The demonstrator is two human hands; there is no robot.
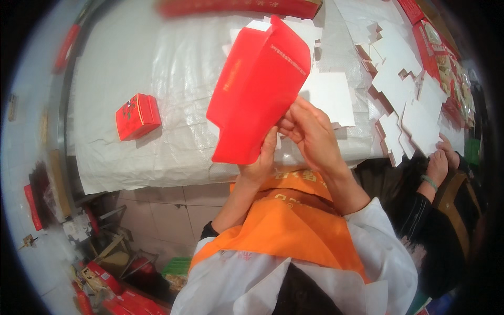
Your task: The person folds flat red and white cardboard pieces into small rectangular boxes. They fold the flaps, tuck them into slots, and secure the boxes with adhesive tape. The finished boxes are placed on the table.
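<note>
Red carton (257,89) pinched (lower edge) between both hands' fingers (270,144).

A: What packaging is there around the red carton (257,89)?

B: The carton itself is a flat, unfolded red sheet with a thin gold strip, held up over the bench (173,63) between the left hand (261,163) and the right hand (310,131).

A: And to its left?

B: A small finished red box (137,116), squarish, standing alone on the bench.

A: Right of it?

B: White die-cut blanks (404,100), notched and overlapping. Beyond them, red printed cartons (438,52) at the bench edge.

A: Behind?

B: More white sheets (328,94), and a long red box (236,6) at the far edge.
</note>
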